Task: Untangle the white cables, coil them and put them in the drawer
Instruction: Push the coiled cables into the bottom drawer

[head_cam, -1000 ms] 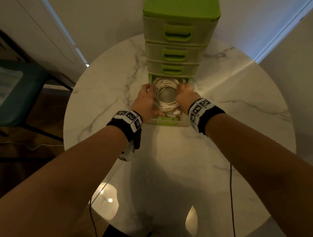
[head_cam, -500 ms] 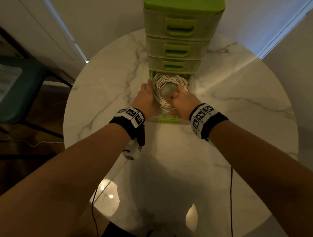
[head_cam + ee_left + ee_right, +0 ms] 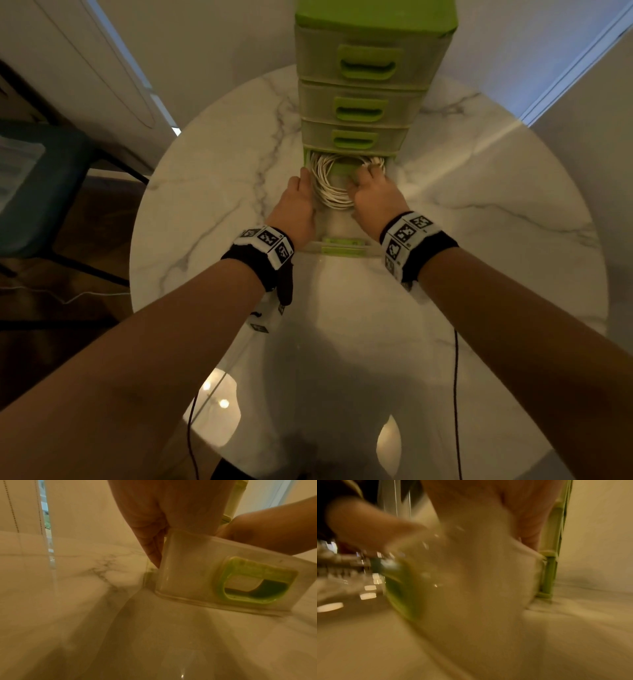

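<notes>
The white cables lie as one round coil inside the pulled-out bottom drawer of the green drawer unit. My left hand holds the drawer's left wall; in the left wrist view its fingers run down the outside of the drawer. My right hand is inside the drawer on the coil's right side, with its fingers curled over the strands near a cable end. The right wrist view is blurred and shows only the right hand above the drawer wall.
The unit stands at the back of a round marble table; its three upper drawers are closed. A dark chair stands to the left of the table. Thin black wires hang from my wrists over the near table edge.
My right hand has moved forward, deeper into the drawer, along the coil's right side. The coil now lies further back. My left hand stays at the drawer's left wall.
</notes>
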Demonstrator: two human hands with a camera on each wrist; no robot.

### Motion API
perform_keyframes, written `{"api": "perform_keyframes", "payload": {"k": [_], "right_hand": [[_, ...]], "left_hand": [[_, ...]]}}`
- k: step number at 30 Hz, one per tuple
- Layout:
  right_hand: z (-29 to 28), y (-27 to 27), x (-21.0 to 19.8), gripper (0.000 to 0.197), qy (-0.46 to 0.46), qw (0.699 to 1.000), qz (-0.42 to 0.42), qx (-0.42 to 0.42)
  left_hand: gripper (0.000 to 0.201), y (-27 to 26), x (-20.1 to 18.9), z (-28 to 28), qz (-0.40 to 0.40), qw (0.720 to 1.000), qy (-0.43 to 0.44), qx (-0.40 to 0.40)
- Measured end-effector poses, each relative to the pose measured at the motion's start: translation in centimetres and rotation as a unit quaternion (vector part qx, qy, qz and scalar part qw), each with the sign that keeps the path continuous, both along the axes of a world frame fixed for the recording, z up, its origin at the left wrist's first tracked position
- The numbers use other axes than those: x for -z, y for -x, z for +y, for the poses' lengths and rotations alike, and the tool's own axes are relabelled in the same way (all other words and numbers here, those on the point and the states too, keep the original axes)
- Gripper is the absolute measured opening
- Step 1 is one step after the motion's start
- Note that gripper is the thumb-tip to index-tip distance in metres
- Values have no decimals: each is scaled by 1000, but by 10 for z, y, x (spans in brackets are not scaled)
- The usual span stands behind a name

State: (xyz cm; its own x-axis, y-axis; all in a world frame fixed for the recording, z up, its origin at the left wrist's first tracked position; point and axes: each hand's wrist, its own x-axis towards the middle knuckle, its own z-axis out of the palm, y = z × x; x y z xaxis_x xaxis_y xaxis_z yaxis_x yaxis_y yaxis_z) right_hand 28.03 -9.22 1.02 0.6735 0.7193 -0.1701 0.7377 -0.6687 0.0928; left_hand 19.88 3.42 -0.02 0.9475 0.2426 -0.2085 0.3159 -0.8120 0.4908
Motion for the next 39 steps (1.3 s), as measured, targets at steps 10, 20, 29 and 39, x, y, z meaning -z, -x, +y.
{"api": "perform_keyframes", "payload": {"k": [10, 20, 29, 39], "right_hand": [[-12, 2, 1, 39, -188, 975, 119, 1], [-89, 36, -16, 119, -257, 876, 336, 233], [-81, 13, 4, 71, -283, 860, 342, 252], [-68, -2, 11, 93, -421, 793, 327, 295]], "left_hand": [[67, 4, 5, 3, -47, 998, 43, -5], [87, 4, -17, 55, 23, 965, 257, -42], [117, 3, -14, 51, 92, 964, 241, 62], [97, -4, 6, 55, 6, 958, 281, -58]]}}
